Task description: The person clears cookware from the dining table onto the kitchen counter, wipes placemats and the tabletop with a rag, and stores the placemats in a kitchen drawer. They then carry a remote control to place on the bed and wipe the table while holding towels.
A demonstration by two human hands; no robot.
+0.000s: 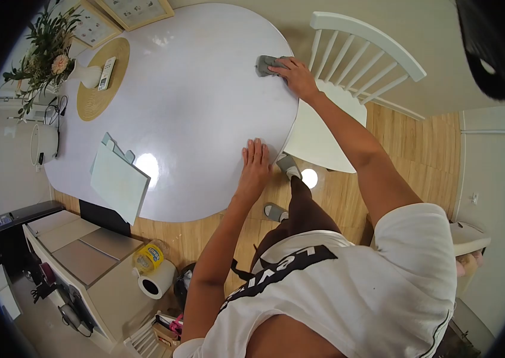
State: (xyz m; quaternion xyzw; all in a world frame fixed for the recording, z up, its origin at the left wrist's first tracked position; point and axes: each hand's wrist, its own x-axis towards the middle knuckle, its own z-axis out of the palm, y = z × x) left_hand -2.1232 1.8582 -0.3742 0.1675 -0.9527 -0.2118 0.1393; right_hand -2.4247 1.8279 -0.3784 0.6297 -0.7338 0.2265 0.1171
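Observation:
Pressed on the white oval table (pixel 205 107) near its rounded far edge is a grey cloth (pixel 269 64). My right hand (pixel 291 76) is closed over this folded cloth, its fingers lying on top. My left hand (pixel 255 164) rests on the tabletop close to the near edge, fingers stretched out, holding nothing. Further left on the table stands a pale green board-like thing (pixel 119 179) with tabs, which I cannot name for sure.
A white chair (pixel 330 131) stands against the table's right side. At the left are a round woven mat (pixel 115 77), a remote control (pixel 107 74), a white vase (pixel 88 76) with flowers and picture frames (pixel 136 12). A cabinet (pixel 79 253) stands below left.

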